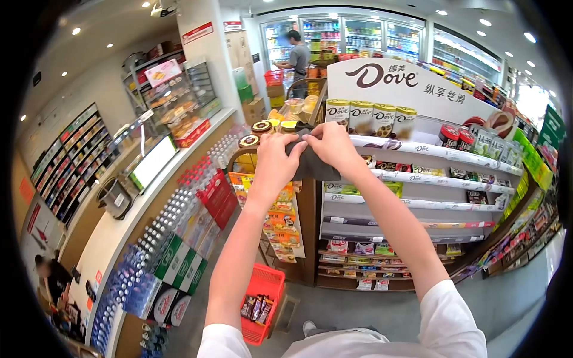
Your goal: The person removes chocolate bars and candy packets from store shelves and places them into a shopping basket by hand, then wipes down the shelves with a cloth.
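Both my arms reach forward at chest height in front of a Dove chocolate display. My left hand (279, 160) and my right hand (334, 149) meet, fingers closed on a dark grey cloth (316, 166) that hangs between them. Past my fingers stand round jars with dark lids (262, 127) on a wicker rack. Just beyond my right hand, gold-lidded Dove cans (361, 118) line the top shelf. Below my left hand, orange snack packets (282, 221) hang on the rack's side.
A red basket (268, 280) with several chocolate bars is low down near my feet. At left, bottles (173, 224) stand along a counter (101, 253). One person (298, 56) stands by the fridges; another person (55, 283) is behind the counter.
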A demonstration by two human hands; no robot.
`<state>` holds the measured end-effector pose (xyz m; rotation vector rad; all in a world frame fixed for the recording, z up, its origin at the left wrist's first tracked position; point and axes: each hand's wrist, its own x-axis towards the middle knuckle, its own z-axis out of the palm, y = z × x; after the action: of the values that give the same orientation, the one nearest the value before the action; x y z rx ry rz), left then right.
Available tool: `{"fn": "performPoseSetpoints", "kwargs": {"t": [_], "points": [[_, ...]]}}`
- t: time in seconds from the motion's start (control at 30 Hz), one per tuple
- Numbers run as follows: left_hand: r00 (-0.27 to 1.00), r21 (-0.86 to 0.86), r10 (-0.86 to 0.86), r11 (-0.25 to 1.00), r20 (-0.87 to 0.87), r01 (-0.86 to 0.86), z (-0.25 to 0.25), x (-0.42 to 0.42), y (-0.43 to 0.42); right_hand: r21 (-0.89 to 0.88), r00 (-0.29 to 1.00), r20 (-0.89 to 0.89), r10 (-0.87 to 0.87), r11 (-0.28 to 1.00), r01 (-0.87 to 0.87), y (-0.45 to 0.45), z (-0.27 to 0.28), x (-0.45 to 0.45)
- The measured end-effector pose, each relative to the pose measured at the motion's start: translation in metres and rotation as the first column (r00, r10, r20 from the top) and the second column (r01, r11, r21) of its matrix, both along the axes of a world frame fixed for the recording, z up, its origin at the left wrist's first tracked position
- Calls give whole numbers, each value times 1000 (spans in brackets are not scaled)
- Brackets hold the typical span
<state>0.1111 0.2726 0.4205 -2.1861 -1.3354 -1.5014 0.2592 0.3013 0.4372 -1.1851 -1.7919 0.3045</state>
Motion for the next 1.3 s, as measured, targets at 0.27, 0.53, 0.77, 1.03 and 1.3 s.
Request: {"fn": "performPoseSetpoints", "kwargs": {"t": [0.27,0.53,0.77,1.03,1.3], "points": [[981,186,-117,979,154,88,13,-4,-1,468,993,-65,101,882,-59,-2,6,-11],[975,458,-184,882,121,110,9,29,-74,620,975,-153,162,784,-33,-103,8,20],[935,75,-346,937,76,340,-137,75,-148,-35,864,-500,62,995,-91,-190,-170,77],[932,-340,-357,870,63,356,-273,112,-166,-620,823,-491,-285,778,-101,-217,-300,125],[962,-193,72,981,263,-21,-264,114,-80,-631,767,-535,-354,771,-84,-222,-290,163]]}}
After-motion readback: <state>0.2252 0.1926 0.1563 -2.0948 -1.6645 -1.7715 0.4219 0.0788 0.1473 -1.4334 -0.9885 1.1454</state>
